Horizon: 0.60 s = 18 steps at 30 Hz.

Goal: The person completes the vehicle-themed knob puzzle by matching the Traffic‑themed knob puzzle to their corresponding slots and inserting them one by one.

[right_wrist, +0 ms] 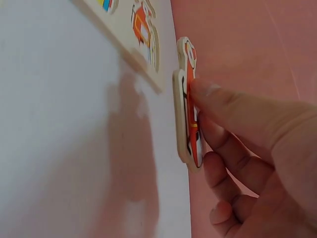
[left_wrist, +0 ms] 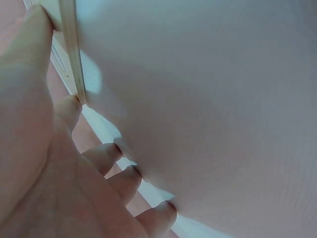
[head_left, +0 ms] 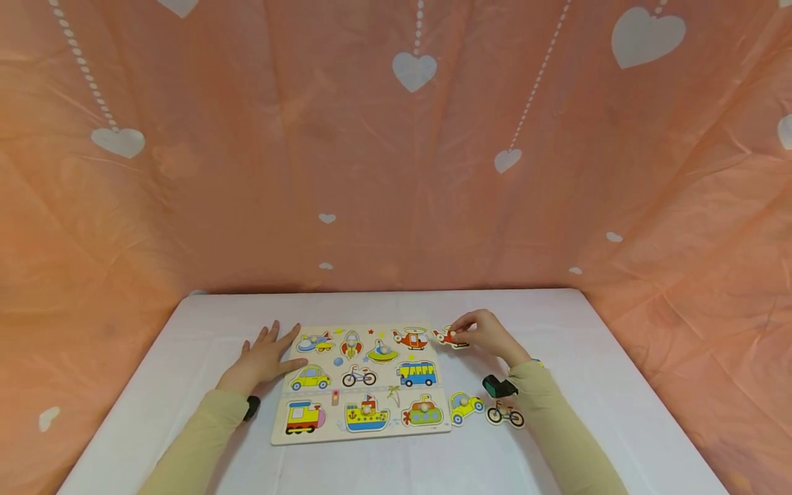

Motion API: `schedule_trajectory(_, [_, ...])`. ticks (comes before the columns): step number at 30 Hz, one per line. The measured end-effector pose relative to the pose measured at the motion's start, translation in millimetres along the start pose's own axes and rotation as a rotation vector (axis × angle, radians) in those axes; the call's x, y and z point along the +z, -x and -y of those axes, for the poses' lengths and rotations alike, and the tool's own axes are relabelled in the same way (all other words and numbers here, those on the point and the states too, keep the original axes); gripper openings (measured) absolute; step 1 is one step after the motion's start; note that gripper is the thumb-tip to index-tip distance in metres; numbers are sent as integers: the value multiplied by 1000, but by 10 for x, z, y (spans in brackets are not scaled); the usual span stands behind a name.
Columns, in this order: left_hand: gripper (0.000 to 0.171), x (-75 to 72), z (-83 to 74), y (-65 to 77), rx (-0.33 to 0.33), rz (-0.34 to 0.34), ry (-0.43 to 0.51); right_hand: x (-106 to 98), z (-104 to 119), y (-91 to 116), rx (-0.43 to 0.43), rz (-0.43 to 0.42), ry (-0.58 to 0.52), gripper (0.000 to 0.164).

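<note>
The right hand (head_left: 489,337) pinches a red helicopter piece (head_left: 447,337) by its peg, fingers curled over it; the wrist view shows the piece (right_wrist: 187,119) lying flat on the white table (head_left: 619,385) with the thumb pressed on its face. The piece sits just beside the upper right corner of the puzzle board (head_left: 365,378), apart from the board's edge by a narrow strip of bare cloth. The left hand (head_left: 266,357) lies flat with straight, spread fingers, holding nothing; its fingertips (left_wrist: 74,106) touch the board's upper left edge. Nearer the person, off the board's lower right corner, a yellow car piece (head_left: 465,407) lies just beside the board and a bicycle piece (head_left: 505,414) beside that, both close under the right forearm. Bare tabletop runs behind the board to the pink heart-printed backdrop (head_left: 396,137), and wider stretches lie open right of the right hand and left of the left hand.
</note>
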<state>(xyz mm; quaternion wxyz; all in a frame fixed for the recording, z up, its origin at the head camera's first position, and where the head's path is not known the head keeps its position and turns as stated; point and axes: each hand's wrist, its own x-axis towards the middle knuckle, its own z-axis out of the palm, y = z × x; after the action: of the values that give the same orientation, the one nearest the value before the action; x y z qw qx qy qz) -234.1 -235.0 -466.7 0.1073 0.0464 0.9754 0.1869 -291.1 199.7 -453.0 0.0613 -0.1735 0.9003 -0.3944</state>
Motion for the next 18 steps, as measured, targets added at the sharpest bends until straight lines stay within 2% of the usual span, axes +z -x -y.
schedule_trajectory(10, [92,29,29,-11,5,-11,0,221,204,-140,-9,34,-14,10])
schedule_trajectory(18, [92,30,37,-18,11,-16,-12,329,291,-245,27,42,-44,11])
